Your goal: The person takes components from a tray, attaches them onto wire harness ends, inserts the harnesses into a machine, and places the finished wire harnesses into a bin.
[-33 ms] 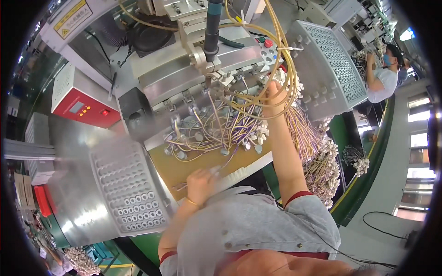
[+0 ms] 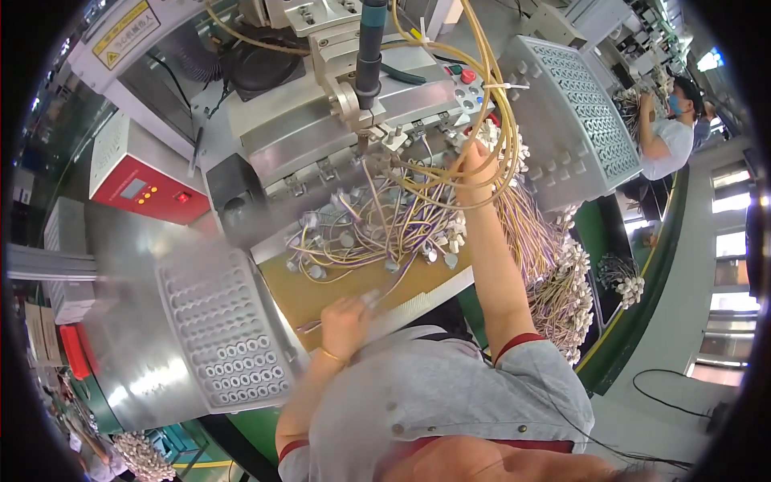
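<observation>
My left hand (image 2: 344, 325) is closed low over the tan board (image 2: 293, 289), with purple and yellow wire ends sticking out beside it. A blurred whitish piece shows at its fingertips. Above it lies a tangle of purple and yellow wire leads (image 2: 377, 233) with round metal discs and white connectors. My right hand (image 2: 475, 173) reaches to the right end of the metal fixture (image 2: 305, 153), behind looped yellow tubes (image 2: 510, 136). Its fingers look drawn together; what they hold is hidden. A dark vertical cylinder (image 2: 369, 60) stands over the fixture.
At left lies a white tray (image 2: 261, 301) partly filled with rings, near a red-fronted control box (image 2: 144, 189). A grey crate (image 2: 554, 112) and a bundle of wire leads (image 2: 562, 297) sit at right. Another person (image 2: 666, 132) works beyond. A red button (image 2: 468, 76) tops the machine.
Some wire leads and discs at the left part of the fixture have come away from its slots toward the tangle. My left hand has shifted slightly left; my right hand has barely moved.
</observation>
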{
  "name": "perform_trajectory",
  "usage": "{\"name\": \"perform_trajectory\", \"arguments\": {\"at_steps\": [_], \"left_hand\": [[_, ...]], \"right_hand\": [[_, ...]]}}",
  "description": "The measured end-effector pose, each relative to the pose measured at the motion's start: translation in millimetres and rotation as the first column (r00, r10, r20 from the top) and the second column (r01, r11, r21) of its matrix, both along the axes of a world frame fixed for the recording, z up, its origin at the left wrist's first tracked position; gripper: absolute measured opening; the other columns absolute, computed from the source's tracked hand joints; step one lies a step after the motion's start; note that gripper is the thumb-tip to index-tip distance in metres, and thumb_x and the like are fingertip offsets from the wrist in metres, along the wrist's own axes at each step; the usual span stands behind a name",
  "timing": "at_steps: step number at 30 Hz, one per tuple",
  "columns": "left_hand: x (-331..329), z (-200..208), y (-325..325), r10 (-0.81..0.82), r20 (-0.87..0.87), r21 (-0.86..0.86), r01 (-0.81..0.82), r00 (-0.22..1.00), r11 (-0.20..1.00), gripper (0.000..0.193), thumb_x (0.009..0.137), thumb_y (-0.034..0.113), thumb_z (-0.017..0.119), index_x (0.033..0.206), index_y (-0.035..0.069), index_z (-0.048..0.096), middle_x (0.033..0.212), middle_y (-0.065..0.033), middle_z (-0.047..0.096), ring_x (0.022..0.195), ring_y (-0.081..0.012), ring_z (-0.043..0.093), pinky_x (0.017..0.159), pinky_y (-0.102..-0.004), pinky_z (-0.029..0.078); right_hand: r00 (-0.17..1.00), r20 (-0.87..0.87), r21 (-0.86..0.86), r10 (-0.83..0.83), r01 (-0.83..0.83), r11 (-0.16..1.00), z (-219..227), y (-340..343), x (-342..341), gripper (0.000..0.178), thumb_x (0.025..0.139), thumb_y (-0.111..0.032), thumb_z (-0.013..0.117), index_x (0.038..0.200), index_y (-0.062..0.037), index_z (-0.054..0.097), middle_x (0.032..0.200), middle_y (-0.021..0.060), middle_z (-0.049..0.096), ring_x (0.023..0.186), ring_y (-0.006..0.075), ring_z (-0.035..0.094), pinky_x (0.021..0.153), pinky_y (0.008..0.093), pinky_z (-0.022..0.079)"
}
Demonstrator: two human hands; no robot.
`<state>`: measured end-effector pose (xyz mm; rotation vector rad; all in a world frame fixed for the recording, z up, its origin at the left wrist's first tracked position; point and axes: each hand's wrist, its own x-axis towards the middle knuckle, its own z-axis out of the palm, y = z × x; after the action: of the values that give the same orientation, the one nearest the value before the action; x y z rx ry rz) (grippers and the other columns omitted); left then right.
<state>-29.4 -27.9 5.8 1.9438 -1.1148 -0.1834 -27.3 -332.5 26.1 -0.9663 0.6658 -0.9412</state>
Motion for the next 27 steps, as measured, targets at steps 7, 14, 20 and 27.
{"name": "perform_trajectory", "arguments": {"at_steps": [7,14,20,27], "left_hand": [[20.9,29.3,39.3,0.020,-0.071,0.181,-0.007,0.997,0.983,0.019,0.064,0.001,0.057,0.080,0.007,0.064,0.058,-0.0088,0.050,0.053,-0.0234,0.051,0.049,-0.0319,0.041],[46.3,42.0,75.9,0.171,0.009,0.242,-0.168,0.985,0.956,0.020,0.061,-0.002,0.054,0.076,0.005,0.063,0.055,-0.0110,0.047,0.051,-0.0261,0.047,0.048,-0.0345,0.039],[54.5,43.1,86.7,0.362,-0.077,0.187,-0.343,0.929,0.920,0.020,0.068,0.002,0.060,0.088,0.005,0.064,0.065,-0.0060,0.056,0.053,-0.0107,0.050,0.050,-0.0227,0.040],[52.2,42.3,86.3,0.477,-0.119,0.170,-0.456,0.871,0.874,0.021,0.071,0.003,0.059,0.092,0.003,0.062,0.068,-0.0076,0.058,0.053,-0.0103,0.050,0.051,-0.0214,0.040]], "right_hand": [[0.990,-0.139,-0.040,0.010,-0.015,0.999,1.0,6.1,9.6,0.012,0.079,-0.014,0.050,0.073,-0.0042,0.047,0.051,0.0031,0.044,0.036,0.0134,0.045,0.039,0.0250,0.043],[0.979,-0.202,-0.083,-0.031,0.015,0.996,17.6,13.8,18.1,0.018,0.079,-0.017,0.042,0.074,-0.0012,0.048,0.058,0.0111,0.054,0.041,0.0160,0.050,0.037,0.0266,0.042],[0.989,-0.116,0.004,0.088,-0.088,0.996,13.8,-0.1,16.8,0.022,0.079,-0.023,0.050,0.078,-0.0002,0.048,0.060,0.0144,0.056,0.044,0.0202,0.054,0.041,0.0307,0.046],[0.984,-0.125,0.036,0.129,-0.125,0.991,16.8,-9.7,21.3,0.020,0.079,-0.018,0.050,0.083,0.0014,0.049,0.066,0.0106,0.055,0.049,0.0223,0.056,0.045,0.0326,0.048]]}}
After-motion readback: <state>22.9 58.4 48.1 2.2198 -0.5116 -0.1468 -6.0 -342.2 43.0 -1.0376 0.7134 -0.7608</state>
